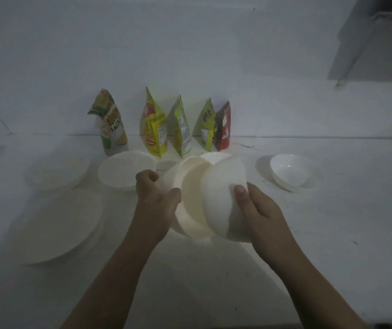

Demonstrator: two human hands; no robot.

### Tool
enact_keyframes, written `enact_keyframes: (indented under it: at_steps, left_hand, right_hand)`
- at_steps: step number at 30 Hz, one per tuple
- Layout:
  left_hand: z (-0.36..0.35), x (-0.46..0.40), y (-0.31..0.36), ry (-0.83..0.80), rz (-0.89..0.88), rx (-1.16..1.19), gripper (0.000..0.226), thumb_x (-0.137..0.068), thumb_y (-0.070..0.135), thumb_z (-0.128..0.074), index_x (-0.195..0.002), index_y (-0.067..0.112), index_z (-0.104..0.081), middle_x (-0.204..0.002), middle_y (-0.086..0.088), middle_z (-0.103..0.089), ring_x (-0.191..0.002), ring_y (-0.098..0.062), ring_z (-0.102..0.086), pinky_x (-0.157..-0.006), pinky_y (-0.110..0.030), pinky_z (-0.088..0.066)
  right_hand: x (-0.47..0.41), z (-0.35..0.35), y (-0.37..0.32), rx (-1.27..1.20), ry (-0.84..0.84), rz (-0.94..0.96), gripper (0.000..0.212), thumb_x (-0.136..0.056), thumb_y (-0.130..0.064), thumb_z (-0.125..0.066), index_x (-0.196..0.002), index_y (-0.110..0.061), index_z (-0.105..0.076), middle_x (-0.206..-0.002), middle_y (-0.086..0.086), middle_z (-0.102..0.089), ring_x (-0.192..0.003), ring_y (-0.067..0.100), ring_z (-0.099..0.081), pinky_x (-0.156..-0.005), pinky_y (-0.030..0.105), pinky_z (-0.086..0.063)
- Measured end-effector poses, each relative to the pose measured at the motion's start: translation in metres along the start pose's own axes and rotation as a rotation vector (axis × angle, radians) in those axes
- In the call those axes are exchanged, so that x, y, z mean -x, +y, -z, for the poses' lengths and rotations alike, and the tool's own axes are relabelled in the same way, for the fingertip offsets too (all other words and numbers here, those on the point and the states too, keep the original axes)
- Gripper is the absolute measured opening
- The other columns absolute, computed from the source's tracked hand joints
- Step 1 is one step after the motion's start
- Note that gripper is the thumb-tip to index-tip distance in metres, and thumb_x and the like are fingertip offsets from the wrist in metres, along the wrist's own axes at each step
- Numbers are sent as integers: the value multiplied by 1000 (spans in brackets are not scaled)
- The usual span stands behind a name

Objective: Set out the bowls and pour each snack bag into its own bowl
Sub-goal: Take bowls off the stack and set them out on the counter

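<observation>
Two nested white bowls are held tilted above the white counter, partly pulled apart. My left hand (155,198) grips the rim of the inner bowl (190,195). My right hand (256,210) grips the outer bowl (221,198), thumb on its side. Other white bowls stand on the counter: one (126,170) just left of my left hand, one (59,173) further left, one (290,172) at the right. Several snack bags stand in a row against the wall: a green-white bag (112,124), a yellow bag (154,127), two green bags (181,129) (207,127) and a red bag (223,128).
A large white plate or shallow bowl (54,224) lies at the front left. The white wall runs behind the bags. A grey cabinet (375,39) hangs at the upper right. The light is dim.
</observation>
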State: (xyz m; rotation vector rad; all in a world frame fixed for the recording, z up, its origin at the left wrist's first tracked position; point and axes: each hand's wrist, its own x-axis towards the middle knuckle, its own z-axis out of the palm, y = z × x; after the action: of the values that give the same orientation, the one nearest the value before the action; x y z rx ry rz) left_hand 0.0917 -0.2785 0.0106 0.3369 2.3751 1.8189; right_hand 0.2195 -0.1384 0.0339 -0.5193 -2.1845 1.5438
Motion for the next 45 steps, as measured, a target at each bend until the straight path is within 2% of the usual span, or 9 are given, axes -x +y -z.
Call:
enact_keyframes:
  at_steps: [2, 5, 10, 18, 28, 35, 38, 41, 45]
  left_hand:
    - [-6, -1, -21, 20, 233, 130, 46, -69, 35, -54, -110, 24, -37, -122, -8, -47, -103, -26, -51, -91, -48, -49]
    - [-21, 5, -49, 48, 436, 375, 16, -91, 29, -51, -106, 27, -43, -117, -8, -49, -108, -32, -51, -89, -47, -49]
    - [-32, 7, -71, 184, 385, 359, 28, -102, 34, -41, -128, 22, -44, -118, -7, -54, -112, -30, -51, -103, -54, -43]
    - [-19, -8, -76, 320, 337, 259, 37, -102, 29, -42, -134, 13, -51, -127, -11, -55, -116, -31, -53, -103, -56, -44]
    - [-19, -12, -80, 353, 325, 191, 37, -102, 32, -39, -134, 16, -49, -122, -9, -53, -110, -28, -52, -95, -47, -47]
    - [-18, -16, -84, 363, 279, 112, 37, -103, 31, -38, -135, 16, -48, -118, -6, -50, -105, -24, -48, -97, -46, -46]
    - [-17, -15, -82, 376, 201, 58, 33, -103, 28, -39, -131, 15, -51, -116, -6, -52, -104, -20, -47, -95, -39, -41]
    - [-12, -13, -79, 327, 125, -46, 32, -102, 27, -41, -130, 14, -51, -118, -5, -54, -106, -21, -49, -91, -36, -39]
    - [-6, -14, -78, 223, 40, -247, 35, -101, 25, -46, -133, 12, -51, -134, -10, -50, -125, -27, -47, -107, -43, -36]
  right_hand:
    - [-5, 20, 11, 118, -35, -23, 32, -104, -37, -41, -104, -17, -66, -92, -10, -66, -80, -9, -59, -68, 11, -43]
    - [-11, 51, 30, 338, -83, -5, 31, -106, -34, -38, -100, -23, -66, -92, -13, -67, -84, 2, -61, -69, 17, -44]
    - [-18, 83, 76, 684, -117, 13, 41, -105, -36, -37, -79, -13, -59, -74, -1, -63, -69, 16, -59, -71, 37, -49]
    - [-22, 73, 102, 933, -200, 41, 41, -103, -44, -38, -91, -22, -70, -81, -3, -70, -75, 11, -64, -67, 27, -50]
    - [-35, 66, 107, 914, -156, 6, 40, -99, -41, -44, -79, -15, -67, -73, 2, -68, -67, 14, -63, -58, 26, -46]
    - [-36, 71, 102, 789, -195, -41, 26, -94, -42, -53, -85, -25, -70, -83, -8, -72, -75, 9, -65, -63, 26, -49]
    - [-35, 66, 97, 727, -108, 22, 21, -95, -45, -56, -89, -29, -68, -86, -16, -69, -71, -1, -59, -67, 24, -45]
    - [-36, 54, 87, 649, 33, 222, 14, -95, -32, -60, -82, -26, -62, -79, -16, -62, -69, -1, -52, -65, 21, -36]
    - [-46, 25, 67, 476, 36, 284, 13, -96, -21, -58, -83, -19, -61, -76, -11, -62, -71, 6, -57, -61, 17, -40]
